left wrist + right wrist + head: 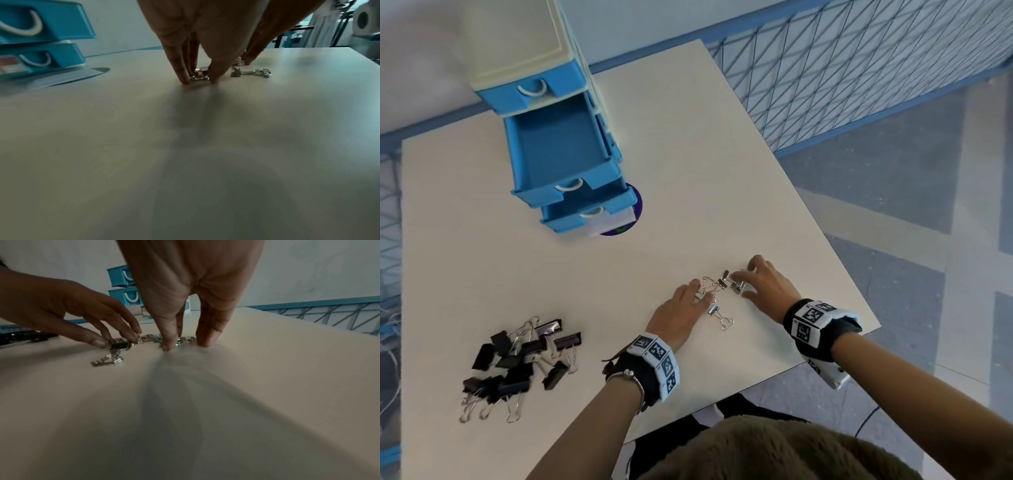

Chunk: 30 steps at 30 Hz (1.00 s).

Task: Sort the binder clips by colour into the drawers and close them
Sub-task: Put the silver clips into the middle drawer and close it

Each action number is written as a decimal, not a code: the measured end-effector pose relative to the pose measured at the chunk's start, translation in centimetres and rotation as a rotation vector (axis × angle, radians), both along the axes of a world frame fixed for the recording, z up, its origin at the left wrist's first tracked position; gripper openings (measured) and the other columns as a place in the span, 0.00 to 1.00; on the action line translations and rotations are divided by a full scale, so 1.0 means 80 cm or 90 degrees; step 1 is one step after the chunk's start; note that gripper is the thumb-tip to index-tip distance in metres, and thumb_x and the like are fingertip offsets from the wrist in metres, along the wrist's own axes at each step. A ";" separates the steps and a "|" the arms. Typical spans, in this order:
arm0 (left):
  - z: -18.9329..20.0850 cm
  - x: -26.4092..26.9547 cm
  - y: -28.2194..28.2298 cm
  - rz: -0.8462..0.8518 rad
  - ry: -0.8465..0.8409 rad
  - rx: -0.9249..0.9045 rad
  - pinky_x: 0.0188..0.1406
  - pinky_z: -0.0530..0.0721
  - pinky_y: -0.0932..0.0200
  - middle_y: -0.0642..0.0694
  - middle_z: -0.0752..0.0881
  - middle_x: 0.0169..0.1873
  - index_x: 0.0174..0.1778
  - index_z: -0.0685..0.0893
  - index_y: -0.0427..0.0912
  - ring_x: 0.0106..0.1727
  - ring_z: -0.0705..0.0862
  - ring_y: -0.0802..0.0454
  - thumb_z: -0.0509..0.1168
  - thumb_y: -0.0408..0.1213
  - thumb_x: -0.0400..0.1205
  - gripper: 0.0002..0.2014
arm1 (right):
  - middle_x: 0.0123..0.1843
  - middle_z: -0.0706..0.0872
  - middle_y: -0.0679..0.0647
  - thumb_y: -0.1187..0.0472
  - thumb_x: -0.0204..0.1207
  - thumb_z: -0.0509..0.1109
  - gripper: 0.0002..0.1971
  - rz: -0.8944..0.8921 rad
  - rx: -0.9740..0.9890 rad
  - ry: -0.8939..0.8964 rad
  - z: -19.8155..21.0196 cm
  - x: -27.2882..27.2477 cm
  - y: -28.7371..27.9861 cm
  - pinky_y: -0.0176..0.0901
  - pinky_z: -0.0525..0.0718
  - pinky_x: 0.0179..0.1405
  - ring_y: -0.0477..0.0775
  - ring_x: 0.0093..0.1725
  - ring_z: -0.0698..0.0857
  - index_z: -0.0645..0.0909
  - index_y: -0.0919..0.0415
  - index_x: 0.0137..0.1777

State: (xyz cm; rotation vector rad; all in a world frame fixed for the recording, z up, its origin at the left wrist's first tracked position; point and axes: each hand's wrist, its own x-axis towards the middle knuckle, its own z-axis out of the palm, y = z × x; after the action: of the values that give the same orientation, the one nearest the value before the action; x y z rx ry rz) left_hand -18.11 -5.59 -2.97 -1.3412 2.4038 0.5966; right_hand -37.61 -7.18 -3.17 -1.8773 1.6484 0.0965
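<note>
Several silver binder clips (717, 291) lie right of centre on the white table (619, 291). My left hand (697, 296) reaches in from the left. In the left wrist view its thumb and fingertips (185, 79) pinch one silver clip (199, 78), and another silver clip (251, 73) lies just right. My right hand (744, 284) comes from the right, thumb and fingers either side of a silver clip (185, 339). A pile of black binder clips (517, 359) lies at the lower left. The blue drawer unit (558, 144) stands at the back, its middle drawer (558, 150) pulled out and empty.
The top drawer (530, 92) is pushed in and the bottom drawer (585, 216) stands slightly out, over a purple round sticker (633, 205). The table's right edge (842, 260) runs close to my right hand. A blue mesh fence (859, 68) stands beyond.
</note>
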 end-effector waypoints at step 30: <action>-0.008 0.042 -0.017 0.447 0.160 0.060 0.43 0.81 0.57 0.44 0.68 0.58 0.61 0.75 0.49 0.43 0.83 0.42 0.66 0.30 0.74 0.20 | 0.57 0.84 0.60 0.71 0.71 0.64 0.14 -0.017 0.010 -0.077 0.000 0.060 -0.020 0.48 0.77 0.46 0.64 0.54 0.82 0.75 0.62 0.56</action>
State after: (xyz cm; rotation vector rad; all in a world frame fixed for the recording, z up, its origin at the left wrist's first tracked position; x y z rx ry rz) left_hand -14.77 -6.95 -3.58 -2.1806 1.9896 1.0900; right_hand -32.80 -8.75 -3.16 -1.8119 1.5848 -0.0151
